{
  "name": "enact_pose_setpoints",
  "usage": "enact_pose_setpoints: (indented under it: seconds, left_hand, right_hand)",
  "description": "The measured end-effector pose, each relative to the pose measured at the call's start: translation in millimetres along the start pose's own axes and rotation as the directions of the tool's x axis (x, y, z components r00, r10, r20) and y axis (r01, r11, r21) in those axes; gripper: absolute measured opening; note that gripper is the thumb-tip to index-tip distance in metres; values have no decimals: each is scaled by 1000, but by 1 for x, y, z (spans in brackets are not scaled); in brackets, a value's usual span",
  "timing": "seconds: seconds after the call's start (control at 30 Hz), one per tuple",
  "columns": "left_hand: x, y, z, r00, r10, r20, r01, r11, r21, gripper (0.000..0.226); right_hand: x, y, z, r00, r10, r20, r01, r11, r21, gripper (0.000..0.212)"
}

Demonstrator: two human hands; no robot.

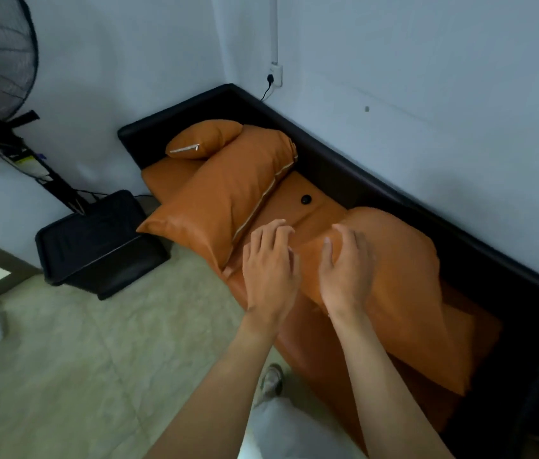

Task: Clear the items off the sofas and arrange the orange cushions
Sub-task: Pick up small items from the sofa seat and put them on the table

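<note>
Orange cushions were what I was arranging, both hands out over the sofa (377,180).

I judged the near cushion (403,270) next: grip its left edge, stand it against the black back. My right hand (344,273) lay open on it; my left hand (269,270), loosely spread, hovered beside. Farther left a big glossy cushion (225,197) leaned under a small one (203,139).

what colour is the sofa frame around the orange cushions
Black: the sofa frame is dark and glossy behind the orange cushions. Head view, the only one, shows it.
</note>
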State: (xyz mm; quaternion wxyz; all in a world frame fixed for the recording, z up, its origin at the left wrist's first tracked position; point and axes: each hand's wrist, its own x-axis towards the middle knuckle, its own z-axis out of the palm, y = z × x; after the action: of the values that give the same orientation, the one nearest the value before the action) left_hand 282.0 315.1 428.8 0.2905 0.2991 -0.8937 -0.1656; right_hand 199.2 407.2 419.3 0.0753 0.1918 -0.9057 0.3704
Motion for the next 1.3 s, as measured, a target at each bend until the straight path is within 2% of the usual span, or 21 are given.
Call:
enact_pose_setpoints:
  seconds: [0.17, 0.3, 0.43, 0.53, 0.63, 0.73, 0.83, 0.9, 1.07, 1.2, 1.3]
  left_hand:
    - [75, -32, 21, 995, 62, 75, -64, 998, 20, 33]
    - [125, -53, 49, 971, 75, 227, -82, 996, 19, 37]
    - [179, -66, 93, 940, 130, 316, -121, 991, -47, 48]
    - [215, -85, 140, 917, 154, 369, -132, 988, -85, 47]
    - [236, -108, 189, 855, 198, 479, -143, 978, -150, 41]
    - [258, -141, 228, 798, 233, 555, -155, 971, -184, 46]
    - [283, -165, 266, 766, 240, 596, -146, 969, -201, 46]
    - [296, -174, 288, 733, 240, 637, -147, 970, -196, 47]
    - [311, -197, 349, 619, 328, 713, -252, 943, -216, 62]
    - [304, -229, 423, 605, 318, 730, -284, 943, -176, 39]
    - [292, -248, 483, 603, 311, 735, -302, 941, -151, 39]
  right_hand:
    - [63, -28, 58, 998, 66, -9, -66, 997, -30, 32]
    - [102, -32, 92, 994, 113, -8, -113, 988, -106, 34]
    - [138, -22, 130, 976, 219, -20, -220, 967, -127, 34]
    - [162, -10, 164, 961, 276, -34, -278, 946, -165, 36]
    - [181, 4, 200, 928, 362, -84, -372, 905, -206, 37]
    - [198, 3, 242, 861, 484, -157, -507, 843, -180, 36]
    - [219, 6, 287, 797, 580, -165, -601, 787, -139, 35]
    - [230, 17, 314, 768, 616, -173, -637, 763, -111, 35]
    - [238, 57, 381, 734, 654, -181, -678, 719, -152, 34]
    - [234, 107, 437, 695, 695, -183, -719, 676, -163, 35]
    - [229, 151, 479, 668, 724, -175, -744, 647, -166, 41]
